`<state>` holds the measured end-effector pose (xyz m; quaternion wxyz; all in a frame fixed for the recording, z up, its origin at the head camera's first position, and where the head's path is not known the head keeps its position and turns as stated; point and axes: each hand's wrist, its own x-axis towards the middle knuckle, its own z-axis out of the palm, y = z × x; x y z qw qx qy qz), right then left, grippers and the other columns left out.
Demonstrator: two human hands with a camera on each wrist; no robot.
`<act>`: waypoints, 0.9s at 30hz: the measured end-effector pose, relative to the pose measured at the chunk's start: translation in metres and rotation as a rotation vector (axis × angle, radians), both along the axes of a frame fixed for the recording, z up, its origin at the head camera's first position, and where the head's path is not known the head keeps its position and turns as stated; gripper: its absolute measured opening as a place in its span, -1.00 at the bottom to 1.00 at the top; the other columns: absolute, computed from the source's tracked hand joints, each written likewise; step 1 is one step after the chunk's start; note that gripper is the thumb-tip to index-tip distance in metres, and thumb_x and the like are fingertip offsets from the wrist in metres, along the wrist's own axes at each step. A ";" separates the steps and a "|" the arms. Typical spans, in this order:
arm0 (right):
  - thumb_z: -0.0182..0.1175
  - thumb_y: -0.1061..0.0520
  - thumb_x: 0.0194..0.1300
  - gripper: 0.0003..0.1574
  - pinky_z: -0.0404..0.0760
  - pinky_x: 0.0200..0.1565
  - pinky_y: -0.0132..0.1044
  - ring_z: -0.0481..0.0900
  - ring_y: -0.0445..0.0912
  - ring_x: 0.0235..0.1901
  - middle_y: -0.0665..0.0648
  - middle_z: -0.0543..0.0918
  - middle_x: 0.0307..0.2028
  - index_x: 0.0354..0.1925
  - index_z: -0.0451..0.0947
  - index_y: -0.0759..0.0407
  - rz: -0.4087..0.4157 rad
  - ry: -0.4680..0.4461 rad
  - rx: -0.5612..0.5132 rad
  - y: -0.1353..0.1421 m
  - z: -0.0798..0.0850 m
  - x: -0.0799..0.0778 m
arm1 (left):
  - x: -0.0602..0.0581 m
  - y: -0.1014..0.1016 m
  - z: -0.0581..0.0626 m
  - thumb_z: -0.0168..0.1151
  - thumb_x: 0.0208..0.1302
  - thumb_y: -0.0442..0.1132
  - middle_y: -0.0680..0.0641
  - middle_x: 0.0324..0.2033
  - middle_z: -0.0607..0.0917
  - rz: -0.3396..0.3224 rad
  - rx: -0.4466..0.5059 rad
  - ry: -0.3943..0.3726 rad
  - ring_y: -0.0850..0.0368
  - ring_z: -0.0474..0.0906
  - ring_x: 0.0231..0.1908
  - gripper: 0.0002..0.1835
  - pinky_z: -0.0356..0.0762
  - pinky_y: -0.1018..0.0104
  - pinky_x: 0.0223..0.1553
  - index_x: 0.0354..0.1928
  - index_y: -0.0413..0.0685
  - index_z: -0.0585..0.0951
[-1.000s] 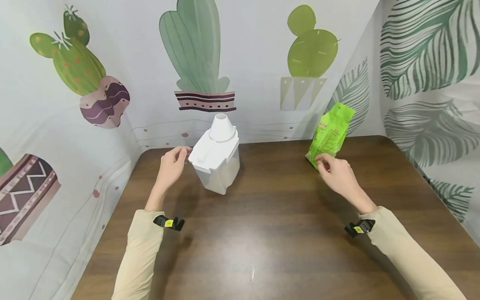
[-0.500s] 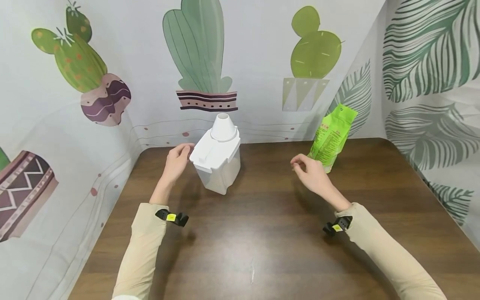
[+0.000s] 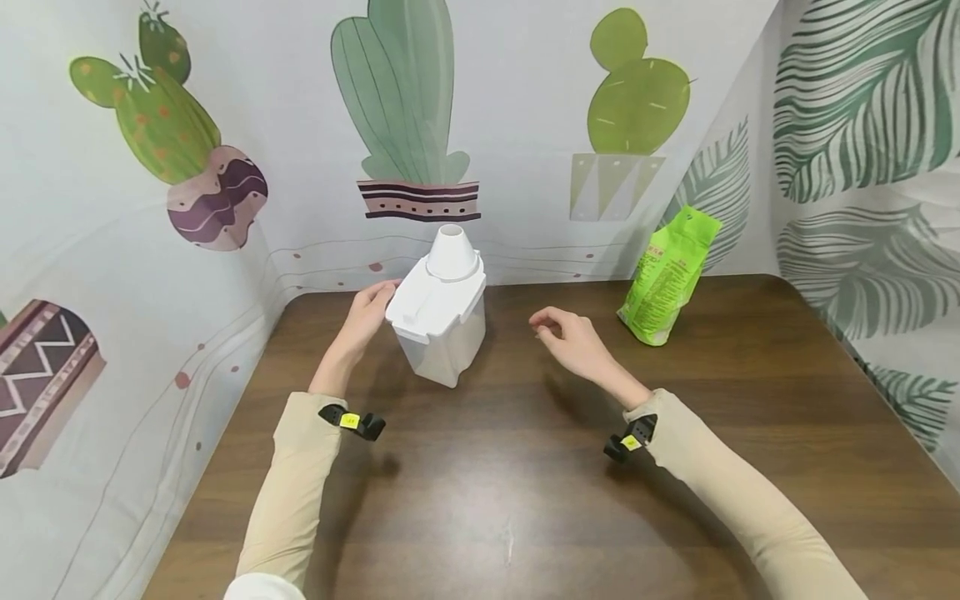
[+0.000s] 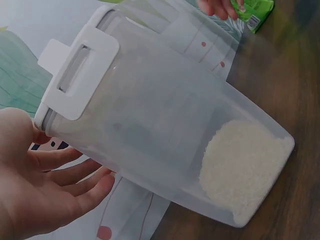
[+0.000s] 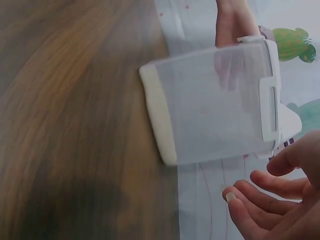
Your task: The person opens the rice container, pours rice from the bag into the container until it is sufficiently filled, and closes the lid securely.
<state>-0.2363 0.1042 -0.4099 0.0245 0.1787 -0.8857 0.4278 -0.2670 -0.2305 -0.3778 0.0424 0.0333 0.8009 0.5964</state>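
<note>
A translucent storage container [image 3: 442,354] with a white latched lid stands on the table, a white cone [image 3: 452,254] on top. White rice [image 4: 240,170] fills its bottom, seen through the wall in the left wrist view. My left hand [image 3: 367,315] is at the container's left side, fingers extended along the wall just under the lid. To the right of the container, my right hand [image 3: 573,343] hovers with loosely bent fingers and holds nothing. In the right wrist view the right hand [image 5: 285,195] is in front of the container's lid side.
An upright bright green printed bag [image 3: 667,279] stands at the table's back right. Behind the brown wooden table [image 3: 480,500] hangs a white cloth [image 3: 517,108] printed with cacti and leaves. A white rounded object [image 3: 262,587] shows at the bottom left edge.
My right hand has moved left, away from the green bag and toward the container. My left hand has shifted slightly closer to the container's side. Container and bag stay put.
</note>
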 end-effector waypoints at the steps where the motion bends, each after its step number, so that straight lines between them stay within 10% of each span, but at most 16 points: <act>1: 0.02 0.20 0.38 -0.73 0.60 -0.08 -0.07 0.70 0.04 -0.13 0.22 0.72 -0.12 -0.04 0.57 0.22 0.002 -0.008 -0.007 -0.003 0.001 0.000 | -0.001 0.001 0.000 -0.29 0.55 -0.05 -0.31 0.32 0.37 -0.010 0.028 -0.012 -0.13 0.34 0.30 -0.43 0.29 0.03 0.34 0.40 -0.31 0.22; 17: -0.11 0.16 0.45 -0.55 0.64 -0.04 -0.10 0.65 0.13 -0.05 0.34 0.60 0.08 0.24 0.31 0.27 -0.011 -0.186 -0.229 -0.056 0.010 -0.003 | -0.012 0.005 0.001 -0.32 0.55 -0.06 -0.23 0.38 0.31 -0.091 0.147 -0.066 -0.03 0.32 0.32 -0.43 0.30 0.16 0.34 0.46 -0.22 0.13; 27: -0.35 -0.10 0.55 -0.33 0.26 0.36 0.04 0.27 0.15 0.37 0.27 0.23 0.41 0.46 -0.02 0.16 -0.092 -0.266 -0.319 -0.087 0.007 -0.003 | -0.019 0.010 -0.005 -0.32 0.54 -0.13 -0.23 0.29 0.36 -0.122 0.261 -0.080 0.34 0.52 -0.09 -0.46 0.49 0.52 -0.05 0.47 -0.16 0.14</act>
